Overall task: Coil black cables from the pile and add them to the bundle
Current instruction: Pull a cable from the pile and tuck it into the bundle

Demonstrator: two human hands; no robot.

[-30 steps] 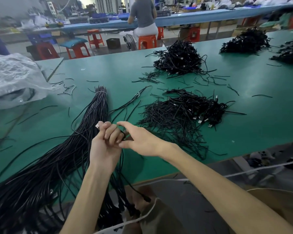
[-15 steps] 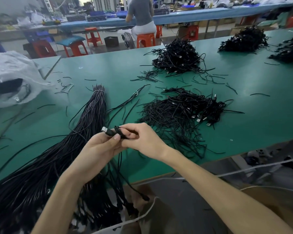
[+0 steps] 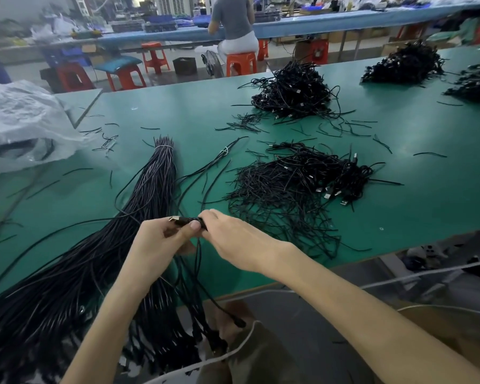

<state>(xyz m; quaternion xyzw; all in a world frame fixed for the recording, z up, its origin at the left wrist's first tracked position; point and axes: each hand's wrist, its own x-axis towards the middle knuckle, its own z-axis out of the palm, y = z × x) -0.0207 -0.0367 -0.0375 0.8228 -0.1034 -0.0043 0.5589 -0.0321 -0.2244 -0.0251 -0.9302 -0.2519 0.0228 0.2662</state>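
Observation:
A long bundle of straight black cables (image 3: 100, 245), tied near its far end, runs from the table's middle down past the front edge at the left. My left hand (image 3: 161, 239) grips a black cable (image 3: 187, 220) near its silver USB plug, thumb on top. My right hand (image 3: 236, 239) pinches the same cable just to the right, its fingertips touching the left thumb. The cable's loose length hangs down between my arms over the table edge. To the right lies the pile of coiled black cables (image 3: 302, 184) with several silver plugs showing.
The green table (image 3: 427, 189) carries more black cable heaps at the back (image 3: 294, 90) and far right (image 3: 405, 65), plus scattered short ties. A crumpled clear plastic bag (image 3: 22, 120) sits at the left. A person sits on an orange stool (image 3: 240, 62) beyond the table.
Both hands turned and shifted slightly right; the left hand rolled from knuckles-up to thumb-on-top, exposing the USB plug. My right hand closed in on the cable beside it.

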